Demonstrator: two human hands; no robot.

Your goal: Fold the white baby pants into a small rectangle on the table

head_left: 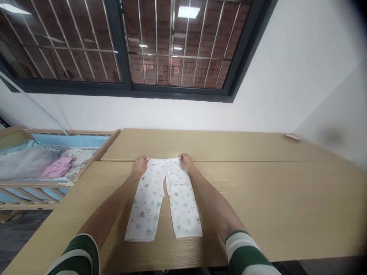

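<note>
A small pair of white baby trousers (pixel 163 198) with a pale green print lies flat on the wooden table (pixel 258 191), legs pointing toward me. My left hand (pixel 139 166) is closed on the left corner of the waistband. My right hand (pixel 186 162) is closed on the right corner of the waistband. Both arms reach forward along the outer sides of the trouser legs, and green and white striped sleeves show near the bottom edge.
A wooden cot (pixel 43 164) stands to the left of the table, holding blue bedding and a pink garment (pixel 57 168). A small flat object (pixel 292 137) lies at the table's far right. A white wall and a barred window (pixel 129 46) rise behind.
</note>
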